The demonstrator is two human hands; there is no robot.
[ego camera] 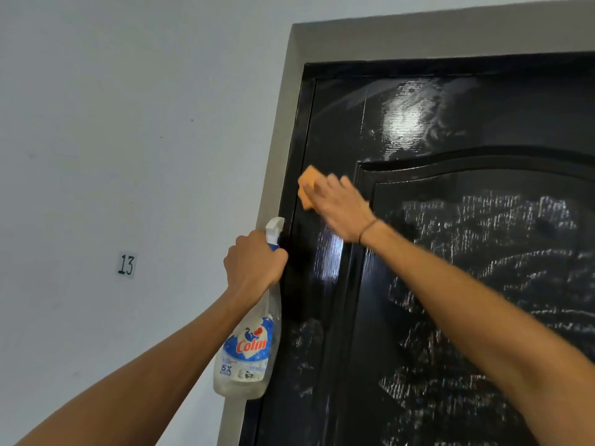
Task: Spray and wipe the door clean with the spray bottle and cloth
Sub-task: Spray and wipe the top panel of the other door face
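Door (450, 284) wipe underway on my feed. Right hand (341, 207) presses one orange cloth (307, 185) flat to the left stile, fingers curled over it, probably for scrub pressure. Left hand (254, 262) clenched round the neck of one spray bottle (249, 346), parked off-panel by the frame (280, 149), likely ready to respray. Streaks across the panel. One "13" label (126, 264) on the wall.

head view, close, angled up at door (450, 252)
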